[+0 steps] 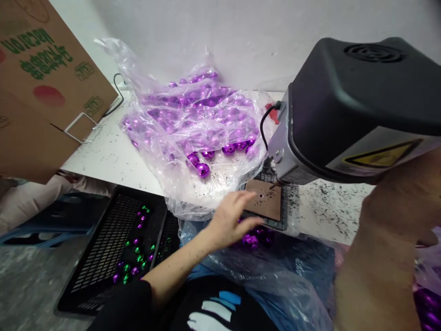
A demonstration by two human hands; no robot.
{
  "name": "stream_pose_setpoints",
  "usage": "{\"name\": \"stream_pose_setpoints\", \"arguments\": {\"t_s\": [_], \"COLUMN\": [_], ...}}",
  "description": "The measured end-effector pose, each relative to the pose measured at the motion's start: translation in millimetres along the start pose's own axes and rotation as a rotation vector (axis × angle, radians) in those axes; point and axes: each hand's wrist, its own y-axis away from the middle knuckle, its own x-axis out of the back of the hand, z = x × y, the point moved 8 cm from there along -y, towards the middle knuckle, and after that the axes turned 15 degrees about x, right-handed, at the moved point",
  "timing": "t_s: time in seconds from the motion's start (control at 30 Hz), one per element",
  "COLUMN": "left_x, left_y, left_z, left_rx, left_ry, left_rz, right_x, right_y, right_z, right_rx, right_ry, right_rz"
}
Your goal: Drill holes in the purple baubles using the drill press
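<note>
My left hand (231, 219) reaches over the front left edge of a small machine base with a brown plate (265, 209). Its fingers are spread and nothing is in them. A small hole shows in the plate, under the tip of a black bench machine (358, 101) with a yellow warning label. My right hand (409, 184) is raised at the machine's right side, blurred and partly out of frame, so its fingers and any grip are unclear. Shiny purple mirror balls (203, 170) spill from a clear plastic bag (161, 161) behind my left hand.
Black flakes litter the white table (324, 216). A cardboard box (51, 92) stands at left. Below, a black crate (99, 248) holds purple and green balls. Clear plastic with purple balls (253, 240) covers my lap. More purple balls (429, 308) are at lower right. Another person's leg (34, 202) shows at left.
</note>
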Motion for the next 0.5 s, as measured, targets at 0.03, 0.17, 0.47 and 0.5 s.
{"name": "stream_pose_setpoints", "arguments": {"t_s": [0.03, 0.17, 0.47, 0.5], "left_x": [18.7, 66.3, 73.9, 64.2], "left_y": [-12.2, -51.1, -54.8, -52.8], "left_z": [-13.4, -91.7, -100.6, -88.4], "left_rx": [0.036, 0.278, 0.434, 0.466], "left_ry": [-0.034, -0.392, 0.229, 0.396], "left_rz": [0.095, 0.284, 0.147, 0.057], "right_x": [-1.7, -6.9, -11.1, -11.6], "right_y": [-1.8, -8.2, -14.0, -14.5], "right_z": [-3.4, -20.3, -36.9, -37.2], "right_rx": [0.031, 0.101, 0.151, 0.158], "right_ry": [0.039, 0.029, 0.063, 0.062], "right_rz": [-0.032, -0.099, -0.113, -0.112]}}
